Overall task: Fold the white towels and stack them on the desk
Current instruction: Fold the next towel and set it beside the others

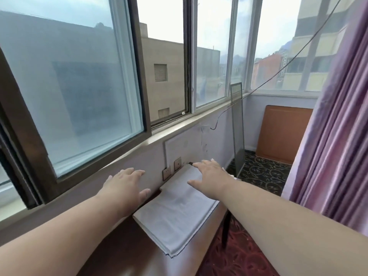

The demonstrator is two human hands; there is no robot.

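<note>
We stand at a dark wooden desk [127, 253] pushed against a pale wall under a wide window [79, 86], with a purple curtain [334, 136] at the right and patterned carpet [262, 174] beyond (a framed screen [238, 136] leans in the corner). The folded white towels [175, 222] lie in a flat stack on the desk. Our left hand [125, 186] hovers just left of the stack, fingers spread and straight, holding nothing. Our right hand [211, 176] reaches over its far end, fingers straight; whether they touch the cloth we cannot tell.

head: worn on head | faces forward-down | close over desk [123, 253]
</note>
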